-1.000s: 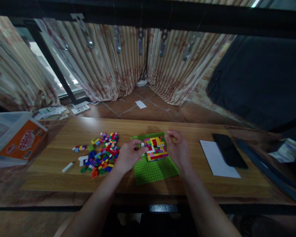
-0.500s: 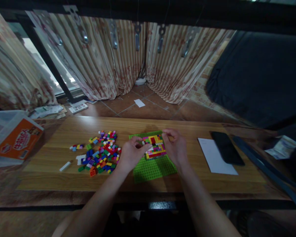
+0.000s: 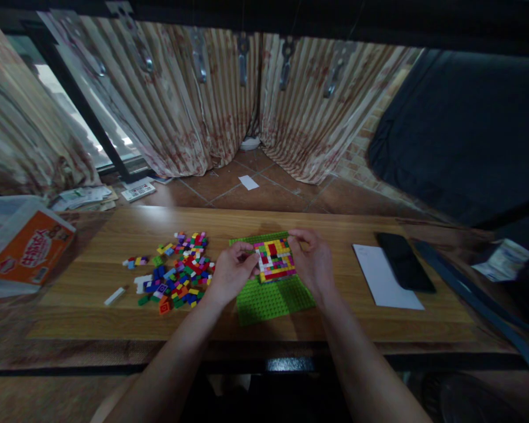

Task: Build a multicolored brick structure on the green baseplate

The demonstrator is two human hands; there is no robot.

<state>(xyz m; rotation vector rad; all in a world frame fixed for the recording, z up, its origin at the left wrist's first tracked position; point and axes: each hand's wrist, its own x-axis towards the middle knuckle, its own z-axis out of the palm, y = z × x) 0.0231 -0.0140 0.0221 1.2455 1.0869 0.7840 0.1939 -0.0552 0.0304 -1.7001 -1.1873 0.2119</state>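
Observation:
A green baseplate lies on the wooden table in front of me. On its far half stands a flat patch of coloured bricks in red, yellow, pink and white. My left hand is curled at the patch's left edge, fingertips pinched against it. My right hand is curled at the patch's right edge, its fingertips touching the top right corner. Whether either pinch holds a small brick is hidden. A heap of loose coloured bricks lies just left of my left hand.
A single white brick lies apart at the left. An orange-labelled clear box sits at the table's left end. A white sheet and a black phone lie on the right. Curtains hang beyond the table.
Both hands have stayed at the brick patch, with the left fingertips shifting slightly along its left edge. The view has drifted a little.

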